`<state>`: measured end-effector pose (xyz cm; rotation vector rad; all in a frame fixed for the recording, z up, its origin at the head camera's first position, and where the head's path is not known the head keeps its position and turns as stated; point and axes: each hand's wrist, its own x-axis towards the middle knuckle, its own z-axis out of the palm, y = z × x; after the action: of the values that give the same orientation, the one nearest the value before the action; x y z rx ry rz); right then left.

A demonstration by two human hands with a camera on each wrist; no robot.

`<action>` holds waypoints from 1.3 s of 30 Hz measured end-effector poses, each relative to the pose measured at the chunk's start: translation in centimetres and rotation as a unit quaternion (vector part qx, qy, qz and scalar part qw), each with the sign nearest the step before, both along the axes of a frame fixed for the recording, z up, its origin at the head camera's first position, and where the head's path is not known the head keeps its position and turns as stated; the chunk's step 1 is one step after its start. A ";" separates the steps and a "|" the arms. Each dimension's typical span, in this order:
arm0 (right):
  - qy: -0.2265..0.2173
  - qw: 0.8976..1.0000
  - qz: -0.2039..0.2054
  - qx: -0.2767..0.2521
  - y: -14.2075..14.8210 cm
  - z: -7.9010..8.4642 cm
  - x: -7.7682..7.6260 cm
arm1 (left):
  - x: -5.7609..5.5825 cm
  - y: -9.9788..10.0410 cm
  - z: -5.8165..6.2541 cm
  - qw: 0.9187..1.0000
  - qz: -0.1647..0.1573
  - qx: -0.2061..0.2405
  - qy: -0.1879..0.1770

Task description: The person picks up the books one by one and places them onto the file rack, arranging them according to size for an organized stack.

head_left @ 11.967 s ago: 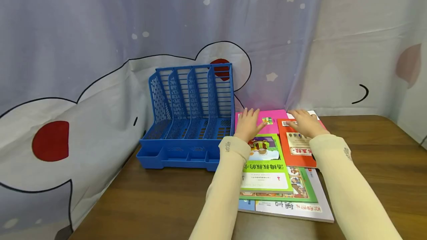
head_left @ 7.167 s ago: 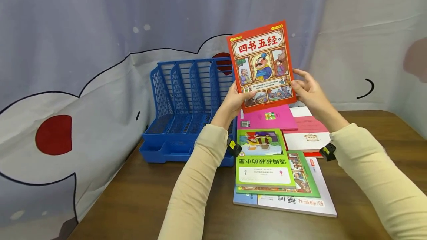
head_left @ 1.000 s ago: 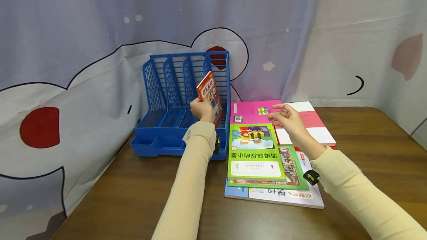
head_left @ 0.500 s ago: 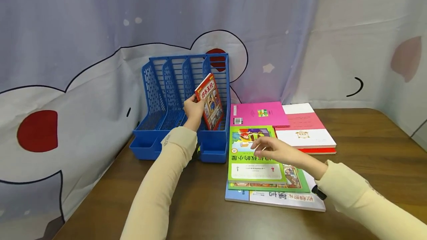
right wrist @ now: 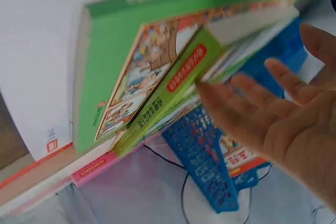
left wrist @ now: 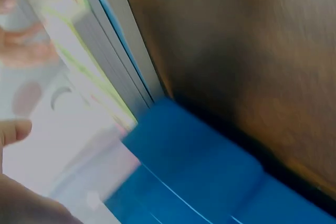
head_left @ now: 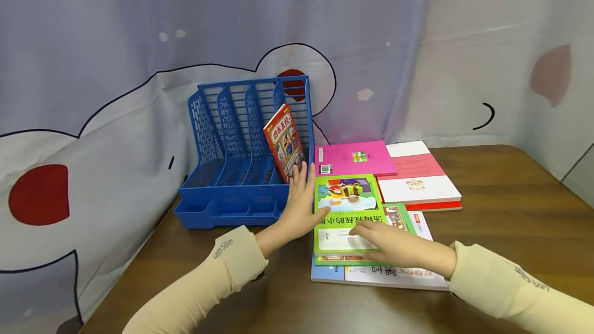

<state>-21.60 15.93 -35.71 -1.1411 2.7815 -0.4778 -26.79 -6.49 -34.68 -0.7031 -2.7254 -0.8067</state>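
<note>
A red comic-style book point(head_left: 286, 140) stands tilted in the rightmost compartment of a blue desk file rack point(head_left: 241, 199). My left hand point(head_left: 299, 210) is spread, fingers straight, between the rack's right front corner and a lime-green book point(head_left: 348, 195). My right hand point(head_left: 394, 244) hovers low over that book's near right part, its fingers loosely extended. Beneath the lime-green book lie a green book point(head_left: 400, 214) and a larger white-and-blue book point(head_left: 394, 276). The right wrist view has the right hand point(right wrist: 283, 108) with fingertips close by the lime-green book's spine point(right wrist: 163, 98).
Behind the pile lie a pink book point(head_left: 348, 156) and a white book with a pink band point(head_left: 417, 169), the latter over a red one point(head_left: 436, 205). The wooden table point(head_left: 501, 210) meets a patterned curtain point(head_left: 223, 24) at the back. Small trays point(head_left: 195, 215) line the rack's front.
Both hands lifted the red book earlier, and the left put it in the rack. The left has since released it and come right toward the pile. The right hand has lowered over the lime-green book.
</note>
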 end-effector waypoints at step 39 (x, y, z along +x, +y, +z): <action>0.399 0.911 0.054 0.084 2.0 2.5 2.2 | 2.1 -0.3 1.5 0.989 -0.106 0.075 -0.073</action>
<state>-19.43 17.89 -33.17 -1.7361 3.2606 0.3327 -24.69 -6.83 -33.18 -0.9465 -2.7095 -1.1418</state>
